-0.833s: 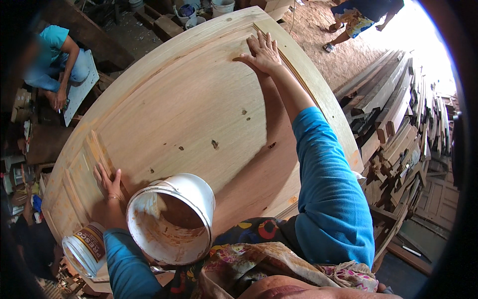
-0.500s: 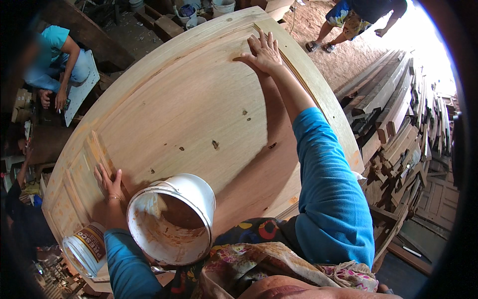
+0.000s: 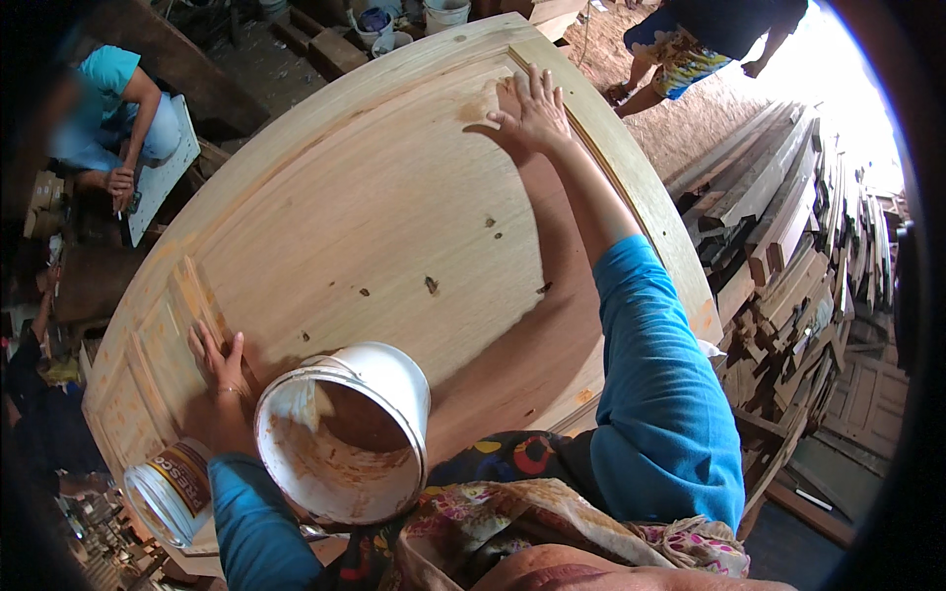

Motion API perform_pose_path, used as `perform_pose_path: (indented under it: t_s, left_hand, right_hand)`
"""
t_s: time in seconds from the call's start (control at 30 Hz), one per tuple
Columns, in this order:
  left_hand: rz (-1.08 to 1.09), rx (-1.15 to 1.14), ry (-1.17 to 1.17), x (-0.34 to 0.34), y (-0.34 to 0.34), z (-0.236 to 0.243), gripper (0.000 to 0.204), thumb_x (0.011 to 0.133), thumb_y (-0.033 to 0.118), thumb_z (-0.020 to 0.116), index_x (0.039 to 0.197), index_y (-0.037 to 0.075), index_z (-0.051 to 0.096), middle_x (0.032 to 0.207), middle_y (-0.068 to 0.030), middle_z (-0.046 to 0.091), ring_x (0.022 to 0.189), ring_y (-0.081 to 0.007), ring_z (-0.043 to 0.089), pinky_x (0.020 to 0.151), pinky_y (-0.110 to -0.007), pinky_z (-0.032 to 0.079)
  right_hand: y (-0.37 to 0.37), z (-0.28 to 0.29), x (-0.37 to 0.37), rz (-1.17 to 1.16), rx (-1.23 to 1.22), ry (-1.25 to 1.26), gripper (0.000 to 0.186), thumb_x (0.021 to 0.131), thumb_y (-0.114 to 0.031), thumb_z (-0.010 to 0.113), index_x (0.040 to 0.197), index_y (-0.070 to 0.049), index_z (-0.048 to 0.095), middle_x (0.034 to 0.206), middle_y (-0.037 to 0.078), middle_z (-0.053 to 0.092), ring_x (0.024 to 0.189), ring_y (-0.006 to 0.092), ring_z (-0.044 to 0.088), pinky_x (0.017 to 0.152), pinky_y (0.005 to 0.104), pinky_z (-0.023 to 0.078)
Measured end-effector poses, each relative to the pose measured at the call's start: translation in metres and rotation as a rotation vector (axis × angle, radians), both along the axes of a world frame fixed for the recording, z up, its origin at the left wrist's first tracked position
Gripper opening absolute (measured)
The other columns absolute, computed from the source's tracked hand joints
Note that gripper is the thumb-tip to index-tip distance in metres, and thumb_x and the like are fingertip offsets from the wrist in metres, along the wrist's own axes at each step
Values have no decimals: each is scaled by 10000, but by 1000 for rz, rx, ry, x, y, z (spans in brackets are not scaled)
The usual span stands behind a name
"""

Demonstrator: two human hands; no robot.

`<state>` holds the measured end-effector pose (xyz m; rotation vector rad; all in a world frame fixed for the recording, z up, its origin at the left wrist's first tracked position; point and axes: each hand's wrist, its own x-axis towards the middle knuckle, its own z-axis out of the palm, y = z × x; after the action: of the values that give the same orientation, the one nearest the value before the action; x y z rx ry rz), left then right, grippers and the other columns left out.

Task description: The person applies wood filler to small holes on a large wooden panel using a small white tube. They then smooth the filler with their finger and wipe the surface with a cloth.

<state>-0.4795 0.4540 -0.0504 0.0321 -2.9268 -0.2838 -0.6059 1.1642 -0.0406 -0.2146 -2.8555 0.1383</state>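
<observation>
Fingers flat on door panel

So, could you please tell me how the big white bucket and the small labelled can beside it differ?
The white bucket is much larger than the labelled can. The bucket is plain white outside and smeared inside with brown paste; the can carries a printed brown and orange label, and its contents cannot be seen. The bucket sits right of the left hand, the can below it at the door panel's edge. Both are round and white-rimmed.

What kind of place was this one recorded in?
Most likely a woodworking shop: a large unfinished wooden door lies flat under both hands, sawn planks are stacked beside it, and a bucket of brown paste sits on it.
</observation>
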Motion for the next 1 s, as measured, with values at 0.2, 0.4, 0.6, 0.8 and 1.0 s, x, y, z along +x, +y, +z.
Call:
perform_pose_path:
  t_s: [0.2, 0.4, 0.6, 0.8, 1.0]
  left_hand:
    - [-11, 8, -4, 2, -4, 0, 934, 786, 487, 702, 1497, 101, 237, 1543, -226, 173, 1408, -432, 182, 1137, -509, 216]
    - [5, 6, -6, 1, -4, -3, 941, 780, 482, 710, 1497, 100, 235, 1541, -230, 172, 1410, -432, 177, 1138, -509, 214]
    - [-6, -18, -7, -6, 0, 1, 936, 778, 452, 720, 1496, 96, 238, 1533, -239, 188, 1409, -433, 179, 1139, -507, 214]
    - [15, -63, -14, 3, -5, 0, 939, 771, 450, 726, 1495, 96, 243, 1530, -238, 200, 1408, -432, 183, 1137, -502, 222]
    - [19, -67, -7, -4, -3, -1, 938, 770, 463, 723, 1491, 93, 252, 1531, -226, 210, 1404, -426, 199, 1136, -488, 233]
  right_hand:
    - [-17, 19, 7, 23, 39, -195, 1075, 728, -868, 379, 1501, -133, 242, 1565, 220, 109, 1450, 422, 24, 1148, 580, 72]
    - [-17, 12, 5, 0, 28, -99, 971, 760, -839, 387, 1487, -202, 298, 1561, 222, 117, 1450, 422, 22, 1126, 628, 70]
    - [-7, 7, -30, -6, 164, 4, 920, 760, -861, 322, 1485, -294, 299, 1589, 131, 93, 1454, 404, -18, 1119, 656, 47]
    - [-16, 43, -14, 227, 208, -363, 952, 757, -873, 281, 1505, -284, 249, 1594, 111, 69, 1455, 391, -23, 1129, 637, 10]
    - [-11, 17, -21, 129, 241, -163, 928, 760, -873, 264, 1496, -308, 264, 1593, 95, 97, 1462, 367, -3, 1129, 645, 34]
